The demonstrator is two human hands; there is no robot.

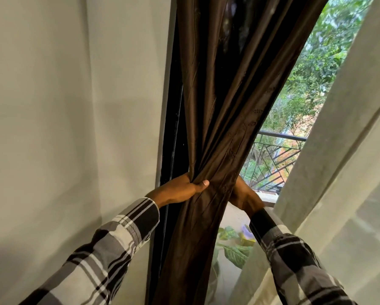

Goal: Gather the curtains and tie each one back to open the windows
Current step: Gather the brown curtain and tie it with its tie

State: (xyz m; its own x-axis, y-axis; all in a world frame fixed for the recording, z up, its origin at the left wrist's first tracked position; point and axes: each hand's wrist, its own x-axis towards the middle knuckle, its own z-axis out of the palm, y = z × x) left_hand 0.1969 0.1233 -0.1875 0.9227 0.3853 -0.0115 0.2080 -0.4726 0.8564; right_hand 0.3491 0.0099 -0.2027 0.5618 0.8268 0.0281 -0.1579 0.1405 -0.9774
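1. Plaid sleeves point(110, 249) of mine rise from the bottom corners of the view, the nearest things in sight, one on each arm.
2. Far left hangs a pale wall point(74, 106), and just beside it runs the dark window frame point(173, 133).
3. My left hand point(180, 190) grips the brown curtain point(224, 106) from its left edge, thumb pressed across the front of the bunched folds, the other fingers hidden behind the cloth.
4. That brown curtain is gathered into a narrow waist between my two hands, at the left side of the window, fanning wider above and falling loose below.
5. My right hand point(244, 194) holds the same bunch from the right, its fingers curled in behind the fabric.
6. Beyond it, a balcony railing point(279, 146) and green trees point(321, 62) show through the opened gap.
7. Far right, a sheer cream curtain point(349, 150) hangs loose, touching my right sleeve.
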